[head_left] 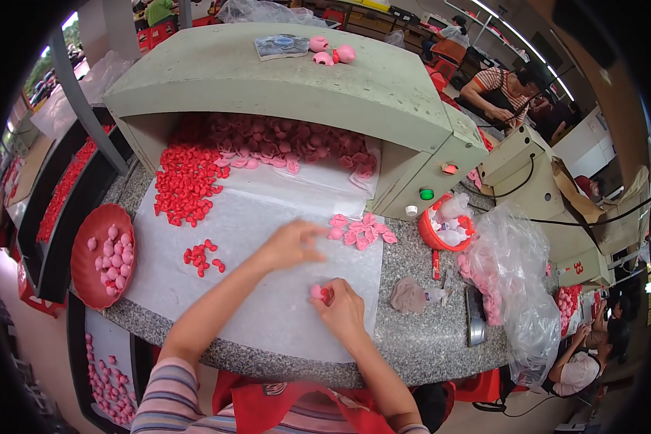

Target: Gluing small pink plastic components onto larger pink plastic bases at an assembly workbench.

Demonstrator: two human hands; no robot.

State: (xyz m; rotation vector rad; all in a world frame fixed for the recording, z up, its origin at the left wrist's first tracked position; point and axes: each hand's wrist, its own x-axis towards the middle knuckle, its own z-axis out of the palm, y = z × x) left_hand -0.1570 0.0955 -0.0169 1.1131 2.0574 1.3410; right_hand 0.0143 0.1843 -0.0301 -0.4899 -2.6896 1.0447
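My right hand (343, 311) pinches a small pink piece with a red part (320, 292) just above the white sheet (267, 217) near the table's front. My left hand (291, 244) stretches forward with its fingers apart, its fingertips close to a small heap of pink pieces (362, 230). It holds nothing. A little cluster of red pieces (201, 256) lies to the left of that hand. Farther back, a big pile of red pieces (186, 181) and a row of pink pieces (282, 141) spill from under the grey-green hood (267, 79).
A red dish of pink pieces (103, 254) sits at the left edge. A red bowl (445, 228), a clear bag of pink pieces (510, 278) and a metal tray (474, 318) stand at the right. Black bins of red pieces (65, 188) line the left. Other people work at the back right.
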